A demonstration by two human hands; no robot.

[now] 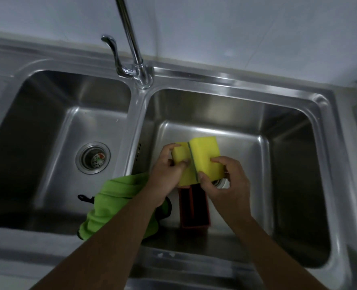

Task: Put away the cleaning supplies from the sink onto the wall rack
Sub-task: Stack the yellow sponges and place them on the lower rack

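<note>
Over the right basin of the steel double sink [311, 105] I hold two yellow sponges side by side. My left hand [167, 174] grips the left sponge [180, 153]; my right hand [225, 181] grips the right sponge [204, 153], which shows a thin green scouring edge. Below them a reddish-brown rectangular holder [194, 208] lies on the basin floor. A green cloth [114, 201] drapes over the divider between the basins, under my left forearm, with a black loop [85, 198] poking out at its left. No wall rack is in view.
The chrome faucet [140, 68] rises from the back of the divider, its spout leaving the top of the frame. The left basin holds only its drain strainer [92, 158]. A white tiled wall runs behind the sink, and a steel counter lies to the right.
</note>
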